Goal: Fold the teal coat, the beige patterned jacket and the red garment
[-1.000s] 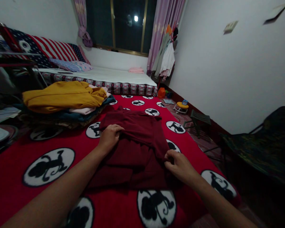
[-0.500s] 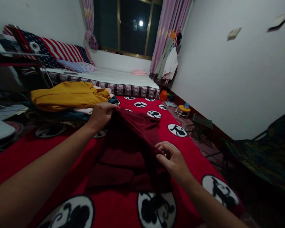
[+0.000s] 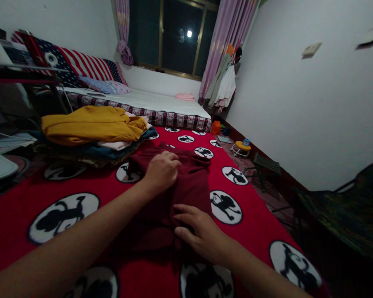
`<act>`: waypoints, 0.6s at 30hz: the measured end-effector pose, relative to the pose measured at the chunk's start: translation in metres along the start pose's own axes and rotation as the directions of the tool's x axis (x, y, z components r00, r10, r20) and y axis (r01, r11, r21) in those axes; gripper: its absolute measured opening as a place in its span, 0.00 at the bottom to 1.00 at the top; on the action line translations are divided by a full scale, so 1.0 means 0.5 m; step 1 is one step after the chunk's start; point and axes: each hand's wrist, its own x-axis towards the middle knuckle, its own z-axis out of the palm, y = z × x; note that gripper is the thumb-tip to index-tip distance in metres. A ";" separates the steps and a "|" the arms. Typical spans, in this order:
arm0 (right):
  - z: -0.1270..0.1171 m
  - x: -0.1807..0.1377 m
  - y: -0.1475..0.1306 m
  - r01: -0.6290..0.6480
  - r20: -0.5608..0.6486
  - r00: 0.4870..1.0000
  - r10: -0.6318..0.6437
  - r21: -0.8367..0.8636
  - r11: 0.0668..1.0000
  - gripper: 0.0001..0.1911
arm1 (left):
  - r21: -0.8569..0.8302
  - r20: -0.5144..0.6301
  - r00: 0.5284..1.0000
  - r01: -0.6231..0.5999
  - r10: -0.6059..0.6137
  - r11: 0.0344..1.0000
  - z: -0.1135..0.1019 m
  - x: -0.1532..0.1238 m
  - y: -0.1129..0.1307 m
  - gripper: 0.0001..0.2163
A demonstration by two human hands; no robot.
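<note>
A dark maroon garment (image 3: 191, 182) lies partly folded on a red blanket (image 3: 112, 215) with black-and-white round prints. My left hand (image 3: 162, 170) is closed on the cloth near the garment's far middle, its fingers curled downward; the fingertips are partly hidden. Nearer to me, my right hand (image 3: 199, 231) rests on the garment with fingers extended and a little apart. What kind of garment it is cannot be made out. Left of it sits a pile of folded clothes, with a mustard-yellow garment (image 3: 95, 124) on top.
A bed (image 3: 161, 101) with white bedding stands beyond the blanket, beneath a window. To the right are a small yellow-seated stool (image 3: 242, 145), a dark folding stool (image 3: 264, 167) and a camouflage-patterned chair (image 3: 348, 211). A white-topped table or seat (image 3: 0, 167) stands at left.
My left hand has carried the garment's far left edge rightward across it. My right hand has released the raised right edge and moved left, flattening onto the cloth. The garment now lies lower and narrower.
</note>
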 end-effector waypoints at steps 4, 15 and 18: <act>-0.034 0.035 0.046 -0.063 -0.021 0.997 0.070 0.231 0.971 0.11 | -0.182 0.186 0.982 0.000 0.034 0.983 0.102 -0.006 0.050 0.24; -0.274 0.201 0.307 -0.406 -0.535 0.564 0.630 0.485 0.775 0.05 | -0.220 0.168 0.985 0.066 -0.029 0.973 0.154 -0.035 0.037 0.25; -0.286 0.244 0.320 -0.458 -0.437 0.631 0.641 0.457 0.762 0.03 | -0.287 0.058 0.995 0.098 -0.085 0.953 0.141 -0.028 0.036 0.18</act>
